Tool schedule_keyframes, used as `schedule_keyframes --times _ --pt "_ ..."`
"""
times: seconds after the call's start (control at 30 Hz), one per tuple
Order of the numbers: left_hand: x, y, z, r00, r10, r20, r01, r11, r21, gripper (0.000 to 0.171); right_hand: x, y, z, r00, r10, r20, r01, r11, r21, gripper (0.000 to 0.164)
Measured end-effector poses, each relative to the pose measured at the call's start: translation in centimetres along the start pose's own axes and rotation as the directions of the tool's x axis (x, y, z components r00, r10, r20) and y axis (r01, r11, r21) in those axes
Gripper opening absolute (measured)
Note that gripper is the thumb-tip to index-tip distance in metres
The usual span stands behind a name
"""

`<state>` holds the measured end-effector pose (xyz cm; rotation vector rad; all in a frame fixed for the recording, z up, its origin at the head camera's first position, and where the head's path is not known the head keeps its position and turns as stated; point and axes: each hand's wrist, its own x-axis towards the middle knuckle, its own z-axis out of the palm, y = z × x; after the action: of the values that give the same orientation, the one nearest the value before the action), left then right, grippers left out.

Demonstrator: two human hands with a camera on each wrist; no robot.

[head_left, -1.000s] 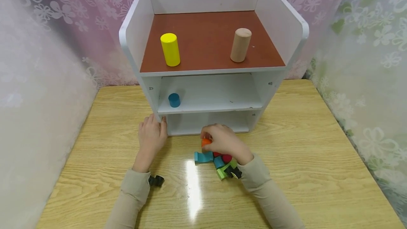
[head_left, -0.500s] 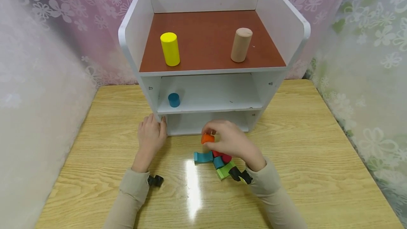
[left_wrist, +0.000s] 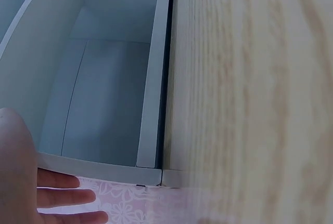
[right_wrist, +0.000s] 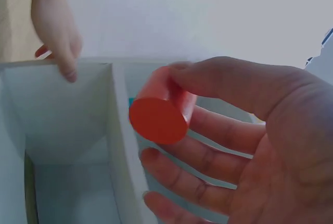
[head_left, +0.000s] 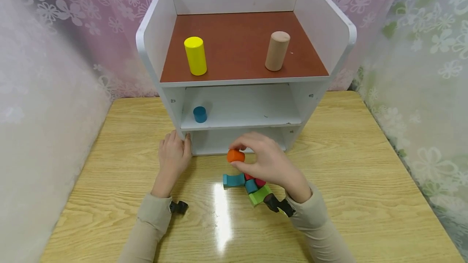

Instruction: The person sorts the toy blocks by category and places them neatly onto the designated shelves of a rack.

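My right hand [head_left: 268,161] pinches an orange cylinder block [head_left: 235,156] between thumb and fingers, held above the table in front of the lowest shelf. In the right wrist view the round end of the orange cylinder block [right_wrist: 160,120] faces the camera. At the white shelf unit's [head_left: 244,81] lower left corner, my left hand [head_left: 174,151] grips the side panel, thumb inside and fingers outside. Those fingers [left_wrist: 65,198] show beyond the panel in the left wrist view. Below the right hand lie a teal arched block [head_left: 234,180], a small blue block [head_left: 251,186], red pieces [head_left: 260,182] and a light-green block [head_left: 258,196].
A yellow cylinder [head_left: 196,57] and a plain wooden cylinder [head_left: 277,52] stand upright on the unit's brown top. On the middle shelf's left side sits a short blue cylinder [head_left: 200,114]. The wooden table [head_left: 365,198] extends to both sides of the unit.
My right hand has lifted the orange cylinder block up from beside the other blocks and towards the shelf unit. The left hand stays at the panel.
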<state>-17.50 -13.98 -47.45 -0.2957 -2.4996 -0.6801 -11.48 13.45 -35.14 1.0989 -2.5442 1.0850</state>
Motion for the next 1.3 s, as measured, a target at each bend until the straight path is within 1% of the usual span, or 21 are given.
schedule_keyframes --times 0.1,0.2,0.33,0.47,0.63,0.8,0.9,1.1,1.2,1.3 --pt "0.0 0.0 0.0 1.0 0.003 -0.007 -0.003 1.0 0.001 0.024 0.4 -0.4 -0.2 0.998 -0.042 -0.056 0.046 0.997 0.056 0.023" --pt "-0.1 0.0 0.0 1.0 0.0 -0.005 0.0 1.0 -0.002 0.024 1.0 -0.7 -0.5 0.992 -0.056 -0.117 0.068 0.993 0.098 0.024" --pt "-0.1 0.0 0.0 1.0 -0.013 0.012 0.013 1.0 -0.006 0.024 1.7 -1.1 -0.7 0.979 -0.046 -0.196 0.075 0.987 0.143 0.026" --pt "-0.1 -0.1 0.1 1.0 -0.014 0.014 0.014 1.0 -0.011 0.024 2.5 -1.4 -0.9 0.964 -0.026 -0.265 0.074 0.982 0.171 0.028" --pt "0.0 0.0 0.1 1.0 -0.006 0.001 0.006 1.0 -0.012 0.026 3.6 -1.3 -0.8 0.944 -0.013 -0.329 0.08 0.978 0.191 0.031" --pt "0.0 0.1 0.0 1.0 -0.007 -0.001 0.007 1.0 -0.019 0.023 4.8 -1.0 -0.6 0.926 -0.005 -0.377 0.086 0.976 0.2 0.032" --pt "0.0 0.1 -0.1 1.0 -0.009 -0.001 0.009 1.0 -0.023 0.023 5.6 -0.7 -0.4 0.917 0.02 -0.398 0.068 0.976 0.207 0.03" --pt "0.0 0.2 -0.2 1.0 -0.012 0.004 0.012 1.0 -0.019 0.024 6.9 0.8 0.3 0.903 0.1 -0.418 0.001 0.972 0.234 0.027" --pt "-0.1 0.2 -0.2 1.0 -0.018 0.016 0.018 1.0 -0.017 0.025 7.3 1.5 0.6 0.9 0.16 -0.405 -0.056 0.965 0.256 0.026" --pt "-0.1 0.2 -0.3 0.999 -0.025 0.028 0.025 1.0 -0.013 0.026 7.5 2.0 0.9 0.9 0.226 -0.374 -0.133 0.957 0.258 0.025"
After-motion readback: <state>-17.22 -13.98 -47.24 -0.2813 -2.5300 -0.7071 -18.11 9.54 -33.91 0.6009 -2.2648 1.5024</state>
